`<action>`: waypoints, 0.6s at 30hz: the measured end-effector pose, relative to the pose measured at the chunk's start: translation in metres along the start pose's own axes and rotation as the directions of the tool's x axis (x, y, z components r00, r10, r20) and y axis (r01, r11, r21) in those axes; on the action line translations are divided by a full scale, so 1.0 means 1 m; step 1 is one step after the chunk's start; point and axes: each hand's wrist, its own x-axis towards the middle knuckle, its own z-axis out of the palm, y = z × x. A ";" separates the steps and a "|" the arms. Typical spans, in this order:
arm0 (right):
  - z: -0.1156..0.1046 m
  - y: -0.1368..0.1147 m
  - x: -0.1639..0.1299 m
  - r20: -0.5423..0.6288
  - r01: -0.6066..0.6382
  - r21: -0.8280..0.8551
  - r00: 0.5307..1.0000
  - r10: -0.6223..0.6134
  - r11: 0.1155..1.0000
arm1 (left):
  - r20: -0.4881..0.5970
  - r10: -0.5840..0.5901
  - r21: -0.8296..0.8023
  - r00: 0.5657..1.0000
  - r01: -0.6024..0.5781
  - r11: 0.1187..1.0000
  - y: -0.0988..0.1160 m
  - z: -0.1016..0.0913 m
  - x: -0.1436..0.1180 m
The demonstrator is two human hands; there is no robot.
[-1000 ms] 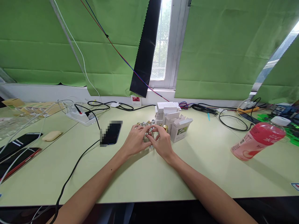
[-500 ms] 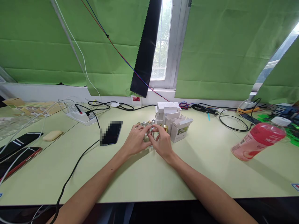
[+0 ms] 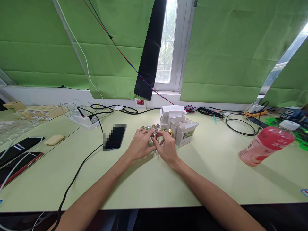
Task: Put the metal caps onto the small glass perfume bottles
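At the middle of the table, my left hand (image 3: 141,144) and my right hand (image 3: 167,148) meet around a small shiny bottle (image 3: 155,133) with a silver top. Fingers of both hands are closed about it, and its lower part is largely hidden. Behind my fingers stand several similar small bottles (image 3: 148,127) with silver and gold tops. A gold-topped one (image 3: 170,132) is just beyond my right hand. Small white boxes (image 3: 184,133) stand in a cluster to the right of the bottles.
A dark phone (image 3: 117,136) lies left of my hands, with a black cable (image 3: 76,173) running past it. Farther left are a white power strip (image 3: 84,121) and two more phones. On the right stands a pink drink bottle (image 3: 266,144). Coiled black cables (image 3: 211,112) lie along the wall.
My right index finger has shifted slightly back from the bottle's top, which shows more now. Otherwise both hands stay in the same place.
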 end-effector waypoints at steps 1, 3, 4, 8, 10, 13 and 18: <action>0.000 0.000 0.000 -0.003 0.006 -0.010 1.000 -0.006 1.000 | -0.001 0.002 0.002 1.000 -0.002 1.000 0.000 0.000 0.000; 0.000 0.000 0.000 -0.011 0.016 -0.022 1.000 -0.016 1.000 | 0.000 0.005 0.007 1.000 -0.005 1.000 0.000 0.000 0.000; 0.000 0.000 0.000 -0.013 0.018 -0.024 1.000 -0.019 1.000 | 0.002 0.005 0.009 1.000 -0.005 1.000 0.000 0.000 0.000; 0.001 0.000 0.000 -0.015 0.016 -0.016 1.000 -0.016 1.000 | -0.001 -0.002 0.010 1.000 0.002 1.000 0.000 0.001 0.000; 0.001 0.000 0.000 -0.017 0.011 -0.012 1.000 -0.011 1.000 | -0.004 -0.004 0.014 1.000 0.004 1.000 0.000 0.001 0.000; 0.001 -0.001 0.000 -0.011 -0.001 0.006 1.000 0.001 1.000 | -0.001 -0.004 0.020 1.000 0.004 1.000 0.000 0.000 0.000; 0.001 -0.002 0.000 -0.010 -0.031 0.028 0.999 0.031 0.999 | 0.001 0.000 0.008 1.000 0.000 1.000 0.001 -0.001 0.000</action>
